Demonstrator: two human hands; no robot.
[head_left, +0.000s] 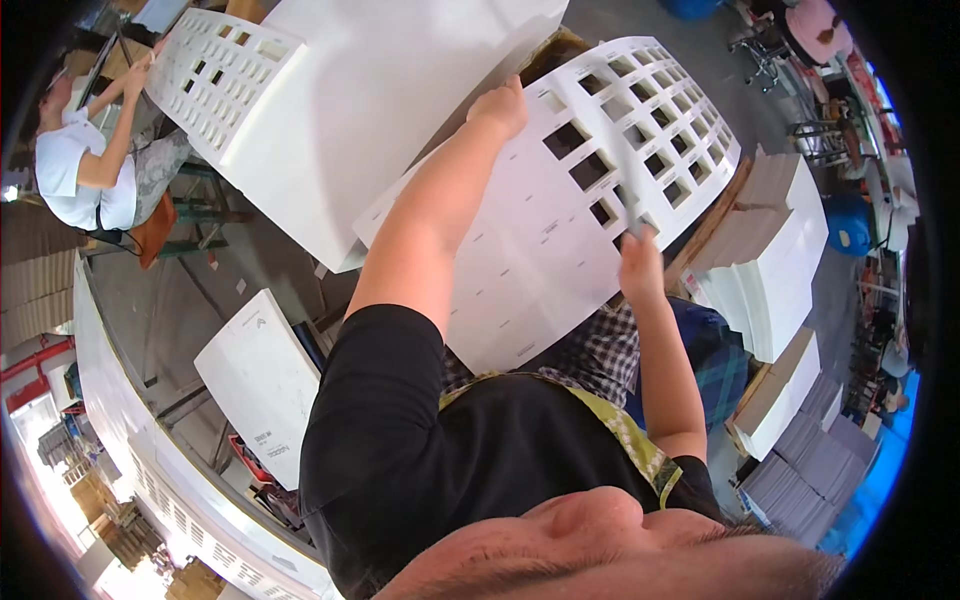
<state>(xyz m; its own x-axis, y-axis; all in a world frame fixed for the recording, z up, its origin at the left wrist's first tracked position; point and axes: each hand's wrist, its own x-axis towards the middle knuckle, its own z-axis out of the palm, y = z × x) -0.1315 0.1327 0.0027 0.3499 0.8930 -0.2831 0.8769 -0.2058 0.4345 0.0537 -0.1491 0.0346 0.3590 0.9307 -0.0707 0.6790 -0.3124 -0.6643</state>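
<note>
left hand (500, 105) fingers curled over top edge of die-cut sheet (560, 215), right hand (640, 262) fingers pinched shut on its lower edge, sheet held up over lap, stacks (770, 260) just right

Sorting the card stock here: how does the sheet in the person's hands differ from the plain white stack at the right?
The punched sheet is a single sheet, lifted and tilted between the left hand and right hand; the white stack is many sheets lying piled. The punched sheet has rows of rectangular cut-outs over its far part; the white stack shows none on its visible face. Both are white card.
</note>
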